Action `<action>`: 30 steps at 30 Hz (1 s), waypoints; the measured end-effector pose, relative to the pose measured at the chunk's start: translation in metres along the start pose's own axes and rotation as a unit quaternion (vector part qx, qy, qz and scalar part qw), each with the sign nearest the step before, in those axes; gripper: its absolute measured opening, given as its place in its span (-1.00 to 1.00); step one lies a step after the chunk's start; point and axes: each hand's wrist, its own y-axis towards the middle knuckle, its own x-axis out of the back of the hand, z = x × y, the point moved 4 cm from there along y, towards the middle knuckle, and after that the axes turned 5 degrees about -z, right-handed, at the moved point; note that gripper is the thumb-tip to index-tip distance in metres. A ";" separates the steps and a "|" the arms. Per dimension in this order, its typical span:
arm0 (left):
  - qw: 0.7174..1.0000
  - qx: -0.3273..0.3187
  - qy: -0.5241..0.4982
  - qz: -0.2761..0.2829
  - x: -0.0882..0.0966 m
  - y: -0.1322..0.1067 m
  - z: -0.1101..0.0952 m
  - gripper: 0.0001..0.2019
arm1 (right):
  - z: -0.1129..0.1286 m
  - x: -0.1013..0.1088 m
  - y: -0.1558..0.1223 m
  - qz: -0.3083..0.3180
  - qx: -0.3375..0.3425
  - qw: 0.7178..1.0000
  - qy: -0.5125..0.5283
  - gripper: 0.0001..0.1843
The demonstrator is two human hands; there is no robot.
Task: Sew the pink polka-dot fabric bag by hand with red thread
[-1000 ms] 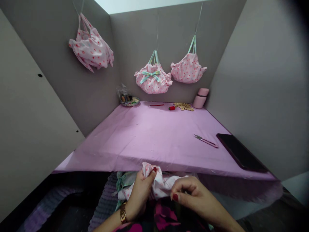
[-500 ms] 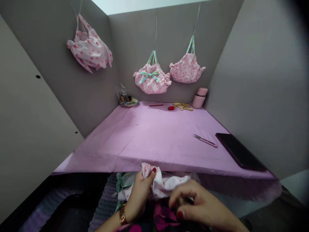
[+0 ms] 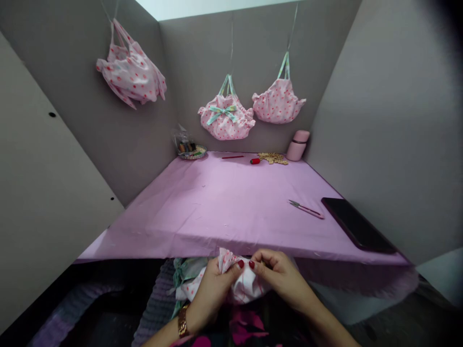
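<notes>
- Illumination: soft and moderate, brightest in the pale strip above my grey partition.
- Shadow: faint shading lies over the left rear of my table; beneath its front edge, tones sink nearly to black.
- Highlights: small glints on my gold bracelet.
- Sharpness: my left hand and right hand keep clear outlines; the lower right corner is dim and soft.
- Distortion: wide-angle stretching slants the side walls; a dark blur covers the upper right corner.
</notes>
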 end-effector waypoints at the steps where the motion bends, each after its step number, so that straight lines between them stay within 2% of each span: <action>1: 1.000 0.002 -0.002 -0.001 0.000 0.000 0.000 -0.79 | 0.000 0.001 0.000 -0.004 0.004 1.000 -0.006 -0.74; 6: 1.000 -0.002 0.007 -0.016 0.001 -0.001 -0.002 -0.79 | 0.002 0.000 0.000 -0.022 0.020 0.999 -0.031 -0.76; 11: 0.999 -0.009 0.026 -0.021 0.003 0.000 -0.003 -0.78 | 0.022 0.009 -0.010 -0.100 0.089 0.984 -0.116 -0.78; 14: 0.999 -0.018 0.036 -0.027 0.003 0.001 -0.002 -0.79 | 0.031 0.007 -0.015 -0.070 0.122 0.977 -0.163 -0.76; 18: 0.999 -0.017 0.044 -0.026 0.003 0.003 -0.001 -0.77 | 0.032 0.001 -0.016 -0.045 0.135 0.973 -0.182 -0.76; 27: 0.998 -0.019 0.042 -0.033 0.002 0.000 -0.005 -0.78 | 0.030 -0.001 -0.016 -0.047 0.137 0.972 -0.185 -0.76; 30: 0.998 -0.026 0.035 -0.035 0.002 0.000 -0.005 -0.80 | 0.029 0.001 -0.016 -0.068 0.145 0.967 -0.196 -0.76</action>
